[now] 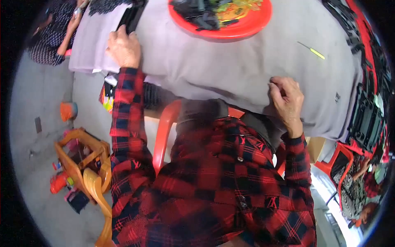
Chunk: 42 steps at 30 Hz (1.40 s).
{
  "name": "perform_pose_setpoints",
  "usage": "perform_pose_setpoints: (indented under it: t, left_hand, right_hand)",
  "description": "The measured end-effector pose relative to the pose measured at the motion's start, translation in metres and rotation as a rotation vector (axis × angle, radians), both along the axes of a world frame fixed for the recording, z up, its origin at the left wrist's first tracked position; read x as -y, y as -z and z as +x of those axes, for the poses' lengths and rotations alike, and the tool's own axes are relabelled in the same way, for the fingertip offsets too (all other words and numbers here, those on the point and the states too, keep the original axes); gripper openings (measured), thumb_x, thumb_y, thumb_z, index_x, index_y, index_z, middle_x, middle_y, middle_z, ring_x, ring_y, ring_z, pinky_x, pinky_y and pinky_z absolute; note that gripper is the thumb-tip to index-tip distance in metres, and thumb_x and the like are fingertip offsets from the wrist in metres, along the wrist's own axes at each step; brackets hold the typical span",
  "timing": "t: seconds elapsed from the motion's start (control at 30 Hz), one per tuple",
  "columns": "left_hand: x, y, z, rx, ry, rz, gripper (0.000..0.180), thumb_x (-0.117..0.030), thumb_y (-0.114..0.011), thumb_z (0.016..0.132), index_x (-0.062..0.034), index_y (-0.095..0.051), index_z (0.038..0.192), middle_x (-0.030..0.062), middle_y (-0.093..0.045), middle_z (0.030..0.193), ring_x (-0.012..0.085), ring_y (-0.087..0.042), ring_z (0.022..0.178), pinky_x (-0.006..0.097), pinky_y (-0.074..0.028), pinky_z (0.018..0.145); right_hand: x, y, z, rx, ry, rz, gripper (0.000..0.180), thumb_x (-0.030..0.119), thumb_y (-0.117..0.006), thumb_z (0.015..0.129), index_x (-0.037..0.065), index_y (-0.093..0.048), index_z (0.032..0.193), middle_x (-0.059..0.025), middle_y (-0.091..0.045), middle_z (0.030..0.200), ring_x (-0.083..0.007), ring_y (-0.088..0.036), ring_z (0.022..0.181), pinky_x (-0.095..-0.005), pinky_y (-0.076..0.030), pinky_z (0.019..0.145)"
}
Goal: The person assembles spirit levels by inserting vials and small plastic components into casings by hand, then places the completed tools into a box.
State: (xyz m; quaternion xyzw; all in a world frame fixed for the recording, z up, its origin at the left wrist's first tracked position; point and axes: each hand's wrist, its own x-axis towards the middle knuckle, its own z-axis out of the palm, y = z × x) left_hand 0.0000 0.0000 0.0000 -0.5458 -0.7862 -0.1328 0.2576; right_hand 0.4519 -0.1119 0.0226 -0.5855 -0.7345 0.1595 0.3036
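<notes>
Head view: L hand [123,49] lies flat on grey cloth [230,70], holding nothing; R hand [286,99] pinches near cloth edge, fingers curled.

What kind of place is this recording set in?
Probably a small workshop or home assembly space. A table covered in grey cloth holds a red tray of small black parts, more black parts line the right edge, and red plastic chairs stand on a bare concrete floor.

Small home-style assembly workshop: cloth-covered counter [230,70] carrying a red tray [247,24] of black parts, racks of black parts [366,111] at right, plastic chairs [164,131], bare concrete floor [37,156].
</notes>
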Motion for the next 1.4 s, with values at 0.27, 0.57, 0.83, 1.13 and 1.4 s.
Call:
perform_pose_setpoints:
  t: [0.27, 0.57, 0.83, 1.13, 1.4]
  left_hand:
    - [0.011, -0.004, 0.008, 0.011, 0.174, 0.17, 0.056, -0.024, -0.076, 0.077, -0.0133, -0.062, 0.13, 0.0172, -0.057, 0.121, 0.0386, -0.053, 0.112, 0.053, -0.044, 0.09]
    - [0.068, -0.02, 0.132, 0.625, 0.691, 0.197, 0.029, -0.002, -0.068, 0.086, 0.0029, -0.068, 0.115, 0.0166, -0.058, 0.1, 0.0332, -0.056, 0.097, 0.042, -0.046, 0.09]
    - [0.073, -0.001, 0.154, 0.59, 0.718, 0.071, 0.02, 0.0, -0.067, 0.086, 0.0015, -0.069, 0.105, 0.0154, -0.06, 0.092, 0.0334, -0.058, 0.088, 0.043, -0.046, 0.082]
    - [0.073, 0.002, 0.157, 0.581, 0.679, 0.055, 0.021, 0.001, -0.067, 0.087, 0.0005, -0.069, 0.107, 0.0143, -0.061, 0.093, 0.0321, -0.058, 0.087, 0.042, -0.047, 0.081]
    - [0.078, 0.004, 0.152, 0.584, 0.658, -0.009, 0.024, 0.003, -0.065, 0.087, 0.0032, -0.068, 0.111, 0.0158, -0.06, 0.094, 0.0326, -0.057, 0.087, 0.042, -0.047, 0.081]
  right_hand:
    - [-0.006, -0.003, 0.001, -0.14, -0.08, 0.066, 0.009, 0.007, -0.069, 0.081, 0.007, -0.068, 0.09, -0.0104, -0.065, 0.079, -0.03, -0.064, 0.074, -0.0393, -0.046, 0.073]
    - [-0.061, -0.042, 0.054, -0.615, 0.085, -0.096, 0.012, 0.003, -0.065, 0.091, 0.001, -0.067, 0.102, 0.0067, -0.056, 0.073, -0.0022, -0.049, 0.067, -0.0225, -0.044, 0.06]
    - [-0.154, -0.038, 0.137, -0.399, 0.36, -0.083, 0.012, 0.008, -0.068, 0.089, 0.002, -0.068, 0.1, 0.0055, -0.061, 0.082, -0.0024, -0.053, 0.075, -0.0209, -0.045, 0.067]
    - [-0.234, -0.022, 0.291, 0.182, 1.017, 0.06, 0.075, 0.048, -0.079, 0.074, -0.002, -0.06, 0.126, -0.0234, -0.07, 0.111, -0.0375, -0.067, 0.108, -0.044, -0.051, 0.096]
    - [-0.29, -0.039, 0.343, 0.247, 1.194, -0.237, 0.115, 0.07, -0.079, 0.067, -0.006, -0.042, 0.144, -0.025, -0.055, 0.142, -0.0387, -0.054, 0.132, -0.0437, -0.044, 0.11]
